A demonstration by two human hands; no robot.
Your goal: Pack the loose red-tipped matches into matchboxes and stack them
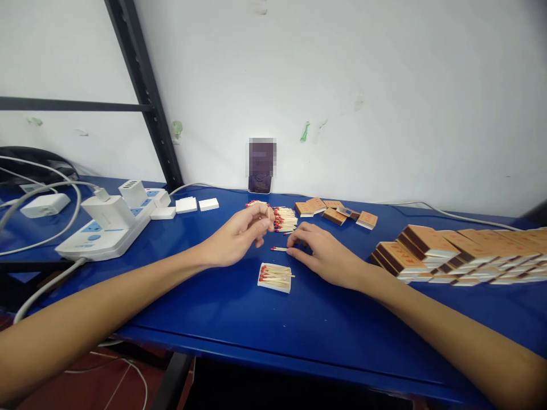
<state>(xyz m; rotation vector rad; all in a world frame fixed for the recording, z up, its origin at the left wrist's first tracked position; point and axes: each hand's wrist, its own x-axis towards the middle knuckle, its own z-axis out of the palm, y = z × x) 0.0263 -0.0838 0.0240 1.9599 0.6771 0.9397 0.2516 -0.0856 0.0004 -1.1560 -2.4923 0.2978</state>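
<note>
Match (279, 249) at right hand (322, 254), long axis sideways, red head (272, 248) leftward.

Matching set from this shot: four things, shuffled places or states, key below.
Column 1
1. White tray
2. Phone
3. Stack of matchboxes
4. Power strip

Column 2
A. At the right end of the blue table
B. Open, with red-headed matches inside
C. On the left, with charger blocks on it
D. Upright by the wall

Pairs: 1-B, 2-D, 3-A, 4-C
</note>
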